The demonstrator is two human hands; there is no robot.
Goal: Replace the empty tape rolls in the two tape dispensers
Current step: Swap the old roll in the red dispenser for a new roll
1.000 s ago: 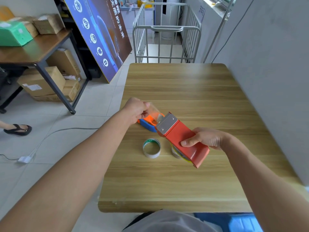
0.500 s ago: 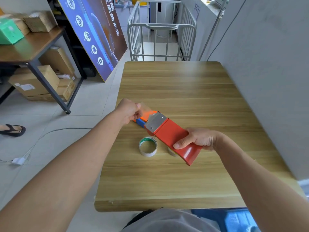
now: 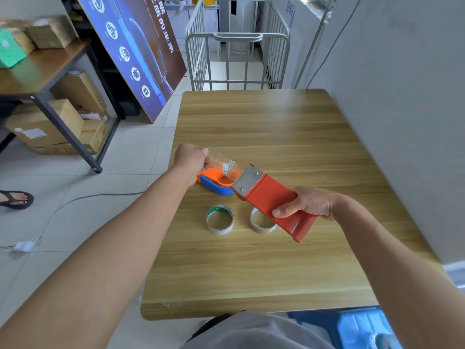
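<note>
My right hand [image 3: 308, 204] grips a red tape dispenser [image 3: 273, 201] with a metal blade plate, held tilted above the wooden table [image 3: 264, 260]. My left hand [image 3: 191, 157] pinches the free end of a clear tape strip [image 3: 226, 166] with a green-and-white tab, stretched out from the red dispenser's blade end. Under that strip an orange and blue tape dispenser [image 3: 214, 182] lies on the table. Two tape rolls lie flat nearer to me: one with a green-printed core [image 3: 219, 219] and a brownish one [image 3: 261, 222], partly hidden by the red dispenser.
A grey wall [image 3: 402, 96] runs along the table's right side. A metal cart [image 3: 237, 61] stands beyond the far edge. To the left are a leaning blue poster [image 3: 136, 51], a desk [image 3: 42, 69] with cardboard boxes, a floor cable and another person's sandalled foot [image 3: 15, 199].
The tape strip between my left hand and the red dispenser looks a little longer than before. The brownish roll shows more from under the dispenser. My view has shifted.
</note>
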